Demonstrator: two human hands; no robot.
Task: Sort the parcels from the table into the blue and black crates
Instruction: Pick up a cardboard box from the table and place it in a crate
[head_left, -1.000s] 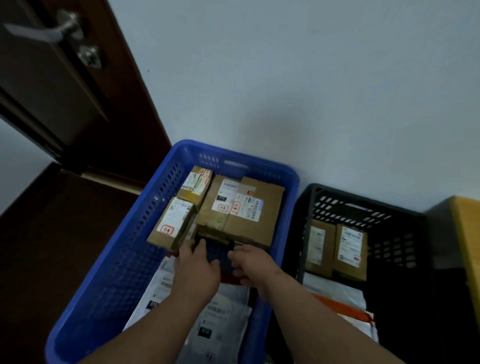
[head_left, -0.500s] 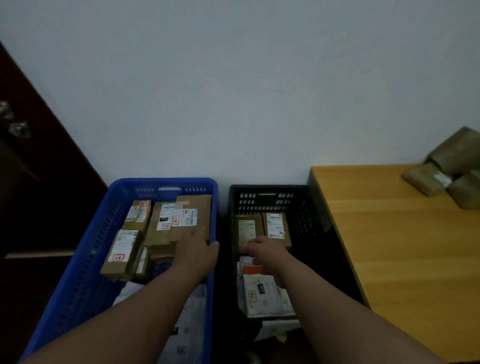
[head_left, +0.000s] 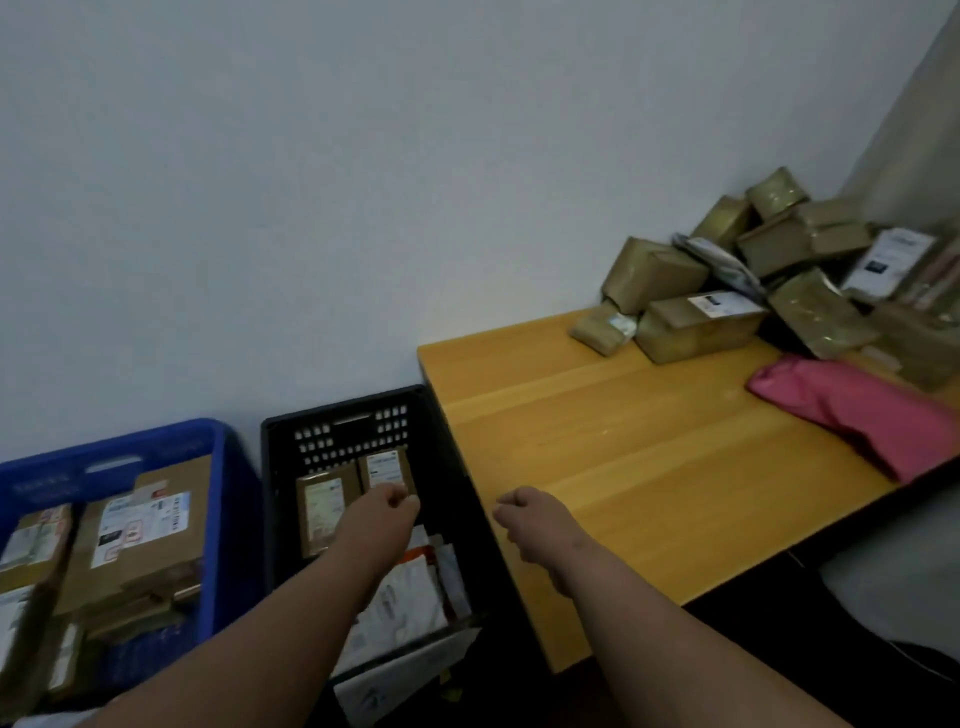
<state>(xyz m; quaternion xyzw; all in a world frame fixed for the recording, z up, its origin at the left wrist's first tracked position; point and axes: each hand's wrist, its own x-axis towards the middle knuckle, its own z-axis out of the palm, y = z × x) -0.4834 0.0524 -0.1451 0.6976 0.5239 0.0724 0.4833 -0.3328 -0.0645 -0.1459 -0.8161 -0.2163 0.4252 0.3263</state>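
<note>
A blue crate (head_left: 223, 499) at the lower left holds several cardboard parcels (head_left: 140, 530). Beside it on the right stands a black crate (head_left: 343, 415) with two small boxes (head_left: 327, 504) and several white mailers (head_left: 405, 597). My left hand (head_left: 387, 519) hovers over the black crate with fingers curled and nothing in it. Just past the wooden table's (head_left: 649, 457) left edge, my right hand (head_left: 535, 519) is loosely closed and holds nothing. A heap of brown parcels (head_left: 727, 291) fills the table's far right corner, with a pink mailer (head_left: 852, 415) in front of it.
A plain white wall runs behind the crates and the table. The floor under the table's front edge is dark. A pale object (head_left: 893, 582) shows at the lower right below the table.
The view has swung right from the blue crate toward the table. Both hands left the crates' parcels: the left now over the black crate, the right over the table edge.
</note>
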